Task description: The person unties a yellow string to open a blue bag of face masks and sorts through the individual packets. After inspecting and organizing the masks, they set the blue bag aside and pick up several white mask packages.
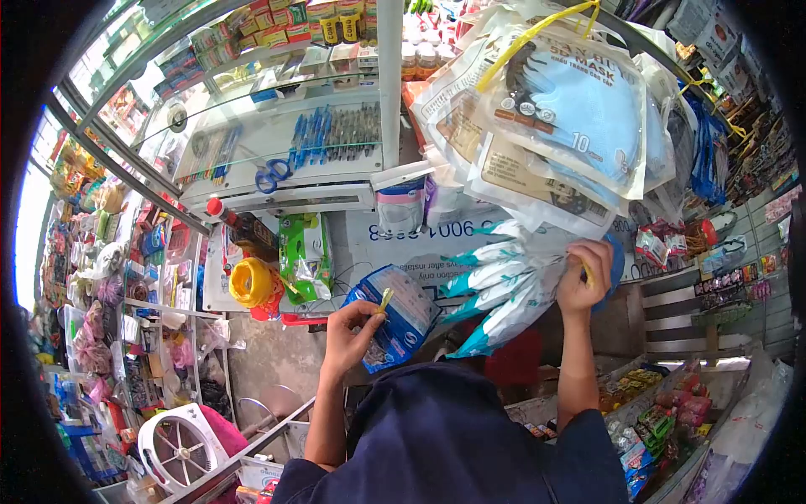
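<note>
1. Pinching with thumb and fingers, the left hand (353,329) holds a short, thin yellow strip (385,300); we cannot tell its material.
2. We record this hand above the left part of a blue-and-white printed plastic packet (401,312), which lies near the front edge of the surface (342,267). Contact between hand and packet: we cannot tell.
3. We see the right hand (585,275) closed round the gathered end of a fanned bundle of white-and-teal plastic packages (504,290). The bundle spreads leftward from the fist, its teal ends pointing toward the blue-and-white packet. A bit of yellow shows at the fingers.
4. Just behind the right hand we note a rounded blue object (614,267), partly hidden by it.
5. We find the surface pale and printed with dark lettering. Left of the packet: a bright green plastic pouch (306,259), beside it a yellow rounded plastic container (252,282), and behind that a dark bottle with a red cap (252,233), tilted in our view.
6. Beyond the bundle we observe clear packs of pale blue masks (579,109), overlapping, with a yellow tie (529,40) at their top.
7. Further back on the left, we log blue-handled scissors (273,175) near a row of blue and dark pens (332,134).
</note>
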`<control>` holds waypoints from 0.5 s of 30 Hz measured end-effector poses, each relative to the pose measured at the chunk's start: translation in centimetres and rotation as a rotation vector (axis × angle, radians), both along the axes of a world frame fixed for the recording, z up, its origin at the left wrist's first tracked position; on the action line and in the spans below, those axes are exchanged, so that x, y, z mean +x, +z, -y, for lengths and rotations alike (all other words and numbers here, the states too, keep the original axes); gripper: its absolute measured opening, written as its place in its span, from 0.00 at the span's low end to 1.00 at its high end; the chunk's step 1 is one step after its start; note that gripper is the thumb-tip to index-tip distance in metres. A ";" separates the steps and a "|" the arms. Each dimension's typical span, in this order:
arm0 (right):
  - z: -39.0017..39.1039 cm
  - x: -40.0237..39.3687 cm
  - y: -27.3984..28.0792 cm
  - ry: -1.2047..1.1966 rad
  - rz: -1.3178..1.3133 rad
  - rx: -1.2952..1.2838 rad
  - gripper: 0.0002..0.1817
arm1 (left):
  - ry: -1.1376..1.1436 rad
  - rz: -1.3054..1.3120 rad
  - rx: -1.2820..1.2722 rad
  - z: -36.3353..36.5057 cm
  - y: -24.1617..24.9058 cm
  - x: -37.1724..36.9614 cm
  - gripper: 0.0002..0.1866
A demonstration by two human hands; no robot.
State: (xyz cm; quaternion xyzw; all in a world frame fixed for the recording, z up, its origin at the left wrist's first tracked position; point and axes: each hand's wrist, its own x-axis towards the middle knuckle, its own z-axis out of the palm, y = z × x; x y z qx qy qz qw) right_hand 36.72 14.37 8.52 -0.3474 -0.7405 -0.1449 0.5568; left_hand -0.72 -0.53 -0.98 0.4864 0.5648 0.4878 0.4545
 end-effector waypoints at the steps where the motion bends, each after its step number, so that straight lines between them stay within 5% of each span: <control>1: -0.1 0.1 -0.2 -0.023 0.012 -0.072 0.03 | 0.009 -0.002 0.006 0.1 -0.1 0.0 0.04; 9: -6.6 1.8 -6.5 -0.139 -0.305 -0.400 0.15 | 0.046 0.012 0.083 0.1 -0.4 0.5 0.02; 15: -13.9 3.7 -13.2 -0.159 -0.098 -0.447 0.35 | 0.002 -0.023 0.077 -0.2 -0.2 0.6 0.03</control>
